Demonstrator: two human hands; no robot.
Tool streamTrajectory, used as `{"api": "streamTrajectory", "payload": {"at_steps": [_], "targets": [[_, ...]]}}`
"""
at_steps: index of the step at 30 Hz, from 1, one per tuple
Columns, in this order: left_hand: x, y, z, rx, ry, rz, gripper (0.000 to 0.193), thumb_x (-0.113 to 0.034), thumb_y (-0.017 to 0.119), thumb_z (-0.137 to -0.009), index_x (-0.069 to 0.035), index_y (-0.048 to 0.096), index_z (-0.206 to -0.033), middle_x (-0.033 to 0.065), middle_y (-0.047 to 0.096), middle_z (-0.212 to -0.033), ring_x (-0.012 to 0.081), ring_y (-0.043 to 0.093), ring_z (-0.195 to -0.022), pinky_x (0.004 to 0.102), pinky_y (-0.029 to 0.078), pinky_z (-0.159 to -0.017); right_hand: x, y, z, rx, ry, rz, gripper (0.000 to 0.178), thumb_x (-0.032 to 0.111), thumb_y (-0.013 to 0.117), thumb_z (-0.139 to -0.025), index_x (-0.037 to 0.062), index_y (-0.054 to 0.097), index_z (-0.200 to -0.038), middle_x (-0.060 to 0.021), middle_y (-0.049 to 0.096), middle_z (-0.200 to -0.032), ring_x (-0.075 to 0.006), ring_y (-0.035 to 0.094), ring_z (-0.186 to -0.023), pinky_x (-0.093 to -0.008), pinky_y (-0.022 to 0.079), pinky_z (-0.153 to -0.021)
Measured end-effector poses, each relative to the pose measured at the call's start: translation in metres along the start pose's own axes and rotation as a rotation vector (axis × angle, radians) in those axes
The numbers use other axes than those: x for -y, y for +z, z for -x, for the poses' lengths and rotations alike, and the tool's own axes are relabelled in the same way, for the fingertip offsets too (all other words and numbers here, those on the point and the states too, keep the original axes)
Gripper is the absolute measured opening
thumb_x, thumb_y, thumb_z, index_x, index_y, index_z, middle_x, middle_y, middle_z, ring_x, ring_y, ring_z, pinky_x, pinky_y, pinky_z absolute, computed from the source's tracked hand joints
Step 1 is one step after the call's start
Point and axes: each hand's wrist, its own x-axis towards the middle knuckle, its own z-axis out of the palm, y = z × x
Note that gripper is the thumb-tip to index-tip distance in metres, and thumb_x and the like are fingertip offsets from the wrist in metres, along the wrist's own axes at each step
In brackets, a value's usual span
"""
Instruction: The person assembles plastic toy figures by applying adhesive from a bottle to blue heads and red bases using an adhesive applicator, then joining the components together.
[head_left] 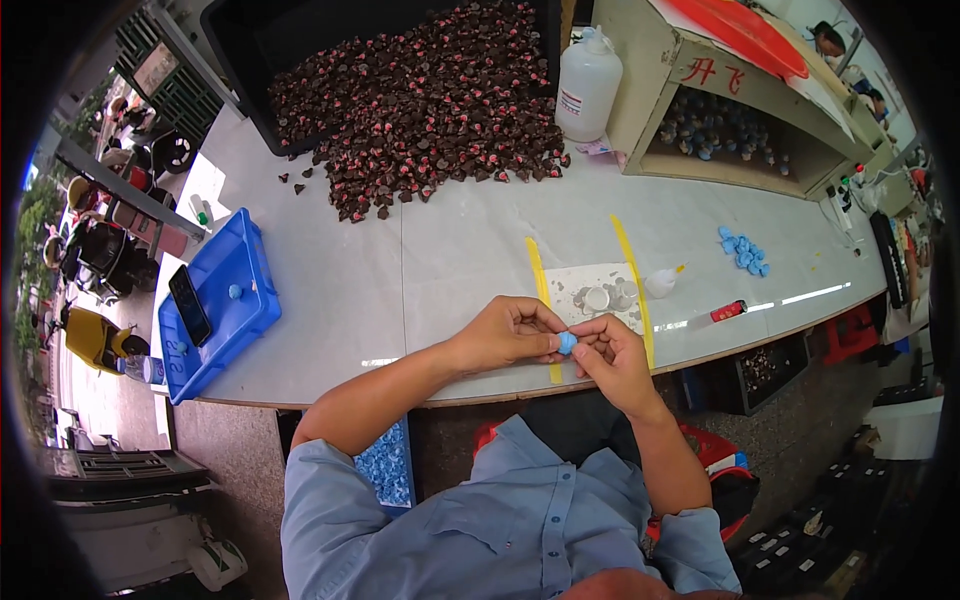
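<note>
A small blue rounded piece (pixel 567 343) is pinched by both hands near the table's front edge. My left hand (pixel 508 332) grips it from the left with thumb and fingers. From the other side, the fingertips of my right hand (pixel 615 358) close on it too, partly hiding its shape. Just beyond the hands, a white sheet (pixel 565 277) lies between yellow tape strips (pixel 630 255), bearing small whitish round cups (pixel 597 298) and grey spots. A small white squeeze bottle (pixel 660 284) with a yellow tip stands to its right.
A black bin (pixel 240 75) spills a heap of dark brown and pink pieces (pixel 440 110). A white bottle (pixel 588 85) stands beside a wooden box (pixel 642 75). Several blue pieces (pixel 745 252) and a red cylinder (pixel 729 311) lie right. A phone (pixel 190 305) rests in a blue tray (pixel 262 290).
</note>
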Motion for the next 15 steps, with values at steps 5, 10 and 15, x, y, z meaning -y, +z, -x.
{"api": "streamTrajectory", "payload": {"at_steps": [5,10,15], "targets": [[-0.0018,0.0016,0.0018,-0.003,-0.012,0.01,0.023,-0.004,0.067,-0.088,0.006,0.059,-0.108,0.0129,0.068,-0.098,0.0156,0.067,-0.089,0.0263,0.056,-0.08,-0.0008,0.0015,0.0008,-0.003,-0.017,0.001,0.016,0.0,0.058,-0.092,-0.002,0.056,-0.107,-0.0054,0.064,-0.09,-0.0055,0.056,-0.072,-0.02,0.048,-0.063],[-0.0025,0.0027,0.0014,-0.013,0.017,-0.076,0.022,-0.003,0.068,-0.087,0.005,0.06,-0.106,0.0117,0.068,-0.099,0.0144,0.067,-0.092,0.0249,0.054,-0.081,-0.0023,0.0018,0.0021,-0.02,-0.045,0.021,0.017,0.0,0.06,-0.091,-0.002,0.057,-0.107,-0.0053,0.064,-0.091,-0.0052,0.057,-0.073,-0.0201,0.048,-0.063],[-0.0006,0.0014,0.0025,-0.035,0.048,-0.126,0.022,-0.003,0.068,-0.087,0.005,0.061,-0.106,0.0111,0.068,-0.1,0.0136,0.066,-0.092,0.0239,0.053,-0.081,-0.0025,0.0029,0.001,-0.032,-0.054,0.008,0.019,0.0,0.06,-0.09,-0.0023,0.057,-0.109,-0.005,0.063,-0.09,-0.0052,0.057,-0.072,-0.02,0.049,-0.064]]}}
